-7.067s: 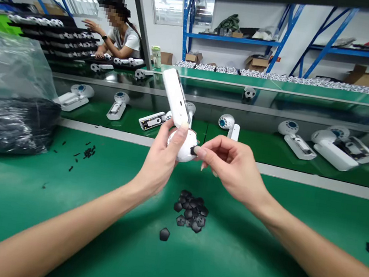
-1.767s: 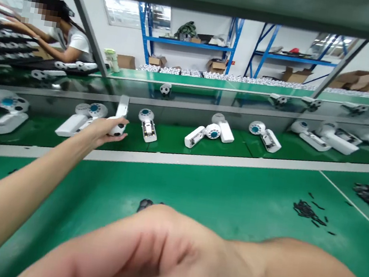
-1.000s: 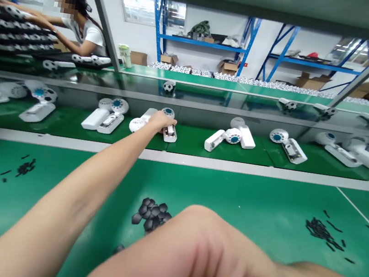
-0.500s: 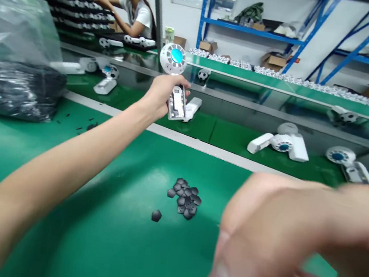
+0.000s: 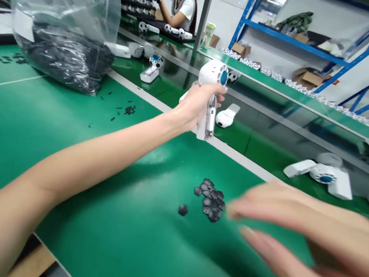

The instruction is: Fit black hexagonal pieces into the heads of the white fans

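Observation:
My left hand (image 5: 199, 103), at the end of the outstretched arm, grips a white handheld fan (image 5: 212, 72) by its handle. The fan stands upright, its round head turned to the right with a blue centre; the handle's side is uncovered and shows inner parts. My right hand (image 5: 308, 236) is blurred and near the camera, thumb and fingers apart, with nothing seen between them. Just left of its fingertips lies a pile of black pentagon pieces (image 5: 211, 201) on the green table. A single black pentagon piece (image 5: 182, 210) lies apart from the pile.
A clear plastic bag (image 5: 69, 52) of black pieces stands at left, small black bits (image 5: 129, 110) near it. Beyond the white strip (image 5: 237, 156), more white fans (image 5: 324, 175) lie on the green belt. A co-worker (image 5: 181, 6) handles fans by stacked trays at the back.
The view has swung left, so things sit further right. The fan has turned so its head faces right. My right hand has moved toward the black pile, its fingers now spread apart.

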Tool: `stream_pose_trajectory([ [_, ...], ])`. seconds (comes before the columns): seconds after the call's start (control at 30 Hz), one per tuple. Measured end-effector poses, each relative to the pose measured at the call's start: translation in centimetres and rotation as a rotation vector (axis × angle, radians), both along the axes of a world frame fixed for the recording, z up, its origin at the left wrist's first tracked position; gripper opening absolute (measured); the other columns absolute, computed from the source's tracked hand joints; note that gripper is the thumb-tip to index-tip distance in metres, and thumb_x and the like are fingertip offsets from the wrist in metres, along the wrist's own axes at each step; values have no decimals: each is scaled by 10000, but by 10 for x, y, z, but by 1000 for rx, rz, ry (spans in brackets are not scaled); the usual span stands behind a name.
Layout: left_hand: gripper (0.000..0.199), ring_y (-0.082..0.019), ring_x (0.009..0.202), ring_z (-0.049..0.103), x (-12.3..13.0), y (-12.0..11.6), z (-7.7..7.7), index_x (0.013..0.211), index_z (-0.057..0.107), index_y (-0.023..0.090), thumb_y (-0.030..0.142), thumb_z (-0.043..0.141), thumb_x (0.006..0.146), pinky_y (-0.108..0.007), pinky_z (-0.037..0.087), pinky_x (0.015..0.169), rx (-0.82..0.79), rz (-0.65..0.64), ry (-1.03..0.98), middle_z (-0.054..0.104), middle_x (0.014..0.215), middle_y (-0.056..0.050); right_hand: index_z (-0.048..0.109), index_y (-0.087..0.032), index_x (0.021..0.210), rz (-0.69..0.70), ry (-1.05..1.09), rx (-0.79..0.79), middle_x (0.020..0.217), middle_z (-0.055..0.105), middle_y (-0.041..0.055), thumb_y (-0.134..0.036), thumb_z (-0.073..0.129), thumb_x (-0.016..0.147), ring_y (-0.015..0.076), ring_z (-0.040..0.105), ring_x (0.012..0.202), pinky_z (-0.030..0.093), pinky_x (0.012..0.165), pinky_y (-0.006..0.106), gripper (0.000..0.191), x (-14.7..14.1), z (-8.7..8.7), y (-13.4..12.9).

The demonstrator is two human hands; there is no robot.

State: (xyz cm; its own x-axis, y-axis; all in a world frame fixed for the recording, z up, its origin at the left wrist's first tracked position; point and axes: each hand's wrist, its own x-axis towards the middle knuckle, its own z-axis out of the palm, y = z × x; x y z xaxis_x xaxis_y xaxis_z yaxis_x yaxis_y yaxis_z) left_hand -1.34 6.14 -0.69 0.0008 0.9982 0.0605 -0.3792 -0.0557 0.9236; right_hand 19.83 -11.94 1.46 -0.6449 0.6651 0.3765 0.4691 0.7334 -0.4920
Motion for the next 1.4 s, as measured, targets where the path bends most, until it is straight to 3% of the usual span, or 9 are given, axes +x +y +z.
stream_pose_trajectory([
  [0.2,194,-170,819,585,14,-16,-7,908,629,183,293,787,921,-297,475,751,61,-141,-61,612,874,-38,778,-211,1120,56,-356,-116,1074,783,66,-329,705,1063,288,694,963,602,837,485,150,-39,-58,24],
  [0.33,219,-162,824,562,17,-20,-13,918,606,176,305,783,931,-303,472,768,126,-178,25,617,926,-50,758,-204,1044,97,-373,-82,1021,765,49,-295,719,1054,258,634,925,554,784,427,99,-42,-72,25],
  [0.47,194,-158,853,565,18,-22,-15,957,610,161,291,752,966,-311,477,799,115,-237,74,610,956,-64,710,-193,959,173,-183,27,923,769,12,-257,707,1069,187,603,825,510,731,357,128,-42,-71,26],
  [0.63,210,-167,830,576,19,-27,-13,900,611,167,299,751,984,-345,492,799,112,-243,143,620,902,-59,746,-186,975,192,75,489,977,838,16,-146,570,1118,160,659,817,506,692,361,231,-36,-69,22],
  [0.8,367,-242,1016,696,17,-26,-14,1088,600,179,336,864,886,-403,566,909,85,-213,185,708,1144,-100,820,-259,954,204,92,714,1062,847,-20,-99,635,1055,151,724,859,538,631,347,265,-22,-63,17],
  [0.93,570,-276,1073,729,15,-24,-15,1196,523,190,352,917,818,-437,601,941,75,-178,223,706,1259,-124,832,-268,974,204,51,686,1075,858,-17,-97,626,1063,154,763,872,600,693,337,282,-16,-51,16],
  [1.03,595,-269,1049,737,15,-26,-14,1233,513,198,344,909,813,-434,619,916,109,-158,253,695,1261,-116,826,-218,1008,220,2,613,1055,867,22,-102,650,1065,163,791,884,612,724,311,218,-18,-47,15],
  [1.17,549,-256,987,739,14,-30,-10,1228,566,199,334,891,806,-417,628,870,169,-166,316,697,1212,-102,798,-248,947,185,158,642,1056,867,20,-116,594,1100,161,817,924,629,817,270,288,-21,-50,22],
  [1.4,548,-237,960,738,13,-33,-6,1217,607,186,354,900,787,-372,640,851,177,-160,359,723,1143,-90,785,-235,1022,-176,-91,279,963,853,8,-147,710,1025,179,806,833,605,752,279,115,9,-34,69],
])
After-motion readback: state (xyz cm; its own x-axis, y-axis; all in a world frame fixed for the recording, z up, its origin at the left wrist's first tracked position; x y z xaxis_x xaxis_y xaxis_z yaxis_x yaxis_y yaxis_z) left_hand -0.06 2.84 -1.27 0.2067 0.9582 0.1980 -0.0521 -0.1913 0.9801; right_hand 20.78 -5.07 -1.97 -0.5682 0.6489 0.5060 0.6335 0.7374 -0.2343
